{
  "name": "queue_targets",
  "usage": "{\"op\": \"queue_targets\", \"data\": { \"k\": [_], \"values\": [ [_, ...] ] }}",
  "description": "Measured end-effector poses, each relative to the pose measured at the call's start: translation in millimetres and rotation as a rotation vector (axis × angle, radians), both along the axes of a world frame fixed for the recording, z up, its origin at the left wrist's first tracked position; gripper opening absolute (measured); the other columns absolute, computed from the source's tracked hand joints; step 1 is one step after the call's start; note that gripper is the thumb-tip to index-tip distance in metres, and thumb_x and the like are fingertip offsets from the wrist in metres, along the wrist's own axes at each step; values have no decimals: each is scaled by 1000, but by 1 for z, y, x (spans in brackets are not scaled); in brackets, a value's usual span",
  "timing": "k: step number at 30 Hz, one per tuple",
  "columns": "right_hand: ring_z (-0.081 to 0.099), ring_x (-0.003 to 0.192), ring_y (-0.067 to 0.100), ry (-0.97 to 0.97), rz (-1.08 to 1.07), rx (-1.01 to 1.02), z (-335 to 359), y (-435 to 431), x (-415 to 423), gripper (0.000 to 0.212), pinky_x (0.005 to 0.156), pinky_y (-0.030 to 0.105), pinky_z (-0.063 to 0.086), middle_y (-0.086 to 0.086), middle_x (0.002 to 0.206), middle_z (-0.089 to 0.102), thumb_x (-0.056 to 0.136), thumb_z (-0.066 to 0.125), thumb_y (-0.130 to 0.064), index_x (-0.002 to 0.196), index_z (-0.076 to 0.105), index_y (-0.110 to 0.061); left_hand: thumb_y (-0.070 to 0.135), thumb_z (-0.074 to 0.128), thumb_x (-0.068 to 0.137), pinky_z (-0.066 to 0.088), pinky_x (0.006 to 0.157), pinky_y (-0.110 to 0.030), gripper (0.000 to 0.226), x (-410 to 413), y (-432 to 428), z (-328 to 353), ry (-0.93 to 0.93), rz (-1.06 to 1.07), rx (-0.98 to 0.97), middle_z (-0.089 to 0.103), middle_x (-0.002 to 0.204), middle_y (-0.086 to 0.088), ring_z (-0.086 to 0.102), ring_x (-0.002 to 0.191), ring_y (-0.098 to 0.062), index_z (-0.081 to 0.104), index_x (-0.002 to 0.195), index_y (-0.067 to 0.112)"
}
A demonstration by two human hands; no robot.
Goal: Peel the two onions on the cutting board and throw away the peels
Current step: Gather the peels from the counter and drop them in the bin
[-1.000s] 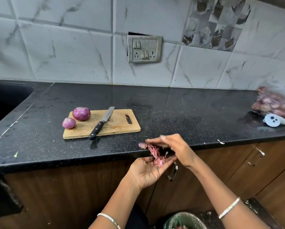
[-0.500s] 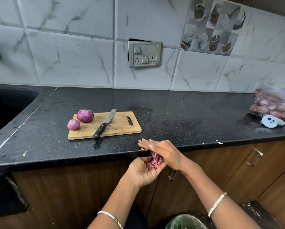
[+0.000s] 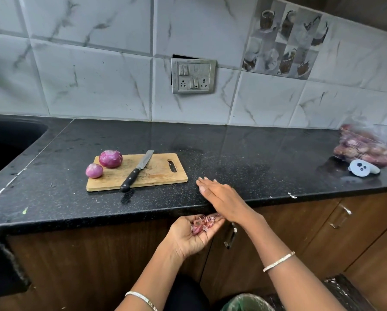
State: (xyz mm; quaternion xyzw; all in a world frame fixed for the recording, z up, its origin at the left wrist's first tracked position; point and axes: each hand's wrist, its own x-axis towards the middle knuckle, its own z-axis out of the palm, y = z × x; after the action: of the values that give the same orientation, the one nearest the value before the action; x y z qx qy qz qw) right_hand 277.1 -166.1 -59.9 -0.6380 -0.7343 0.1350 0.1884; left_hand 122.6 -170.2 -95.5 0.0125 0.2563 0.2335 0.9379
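Observation:
Two peeled purple onions lie at the left end of the wooden cutting board (image 3: 159, 173): a large onion (image 3: 110, 158) and a small onion (image 3: 94, 170) at the board's left edge. My left hand (image 3: 192, 235) is cupped palm up just below the counter's front edge, with a pile of purple onion peels (image 3: 202, 223) in it. My right hand (image 3: 221, 195) lies flat on the black counter above it, fingers straight and pointing left.
A black-handled knife (image 3: 136, 170) lies across the board. A green-lined bin (image 3: 247, 303) stands on the floor below my arms. A bag of onions (image 3: 369, 144) and a white controller (image 3: 361, 168) sit far right. A dark sink (image 3: 6, 140) is at left.
My right hand has moved from the peels in my left palm up onto the counter and flattened out. My left hand stays cupped under the edge with the peels.

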Motion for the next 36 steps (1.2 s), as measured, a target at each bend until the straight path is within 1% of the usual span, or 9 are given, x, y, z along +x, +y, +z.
{"op": "queue_targets", "data": {
  "k": [3,8,13,16,18,22,25,27,36],
  "values": [
    [16,146,-6,-24,61,52,-7,-13,-6,61,119,13,5,-7,163,30,106,23,-53,155,38,-19,12,27,107,43,103,-55,54,-1,-2,2,-29,18,11,64,97,-44,65,92,-52,57,98,-31],
    [26,146,-8,191,150,94,-14,-48,-12,50,122,17,13,-12,156,41,107,33,-44,147,51,-21,16,25,108,57,58,-60,61,-1,-2,3,-72,34,-10,68,90,-35,73,67,-45,64,86,-26],
    [66,108,-5,344,7,283,12,-47,-3,20,97,18,50,-15,112,75,97,66,-27,113,78,-25,13,25,106,42,106,-53,55,-1,0,3,-89,-20,-63,61,108,-47,66,93,-56,56,106,-33],
    [69,79,-4,286,-173,396,31,-9,11,9,76,18,56,-17,81,76,84,81,-18,89,82,-26,12,26,104,31,116,-52,53,-1,3,-1,-100,-48,-112,49,132,-47,49,127,-52,43,129,-31],
    [66,68,0,222,-277,416,34,24,21,10,65,15,51,-14,70,72,82,82,-32,76,79,-25,13,27,104,32,116,-52,53,-1,4,-3,-100,-51,-131,47,136,-46,48,127,-53,42,132,-29],
    [58,114,17,86,-250,137,21,87,41,40,93,31,41,-2,117,62,100,50,-54,106,70,-20,13,28,103,31,117,-51,53,-2,4,-3,-87,-58,-121,47,137,-46,48,126,-54,42,131,-30],
    [18,154,18,-84,-112,-105,10,106,40,60,124,36,11,-3,164,29,108,17,-51,155,38,-19,7,32,95,30,117,-52,52,-1,4,-3,-66,-54,-88,46,138,-45,45,131,-52,42,132,-29],
    [6,154,7,-127,-39,-128,9,105,35,58,122,27,-1,-11,166,14,109,13,-49,160,22,-23,5,34,91,30,118,-51,53,0,4,-3,-60,-53,-76,46,138,-45,44,133,-51,43,130,-30],
    [3,140,-10,-47,167,-124,15,32,17,53,98,-8,-7,-16,160,15,110,22,-41,158,26,-21,5,34,93,30,117,-51,51,2,6,-6,-98,-44,-50,50,131,-47,48,128,-52,46,124,-33]
  ]
}}
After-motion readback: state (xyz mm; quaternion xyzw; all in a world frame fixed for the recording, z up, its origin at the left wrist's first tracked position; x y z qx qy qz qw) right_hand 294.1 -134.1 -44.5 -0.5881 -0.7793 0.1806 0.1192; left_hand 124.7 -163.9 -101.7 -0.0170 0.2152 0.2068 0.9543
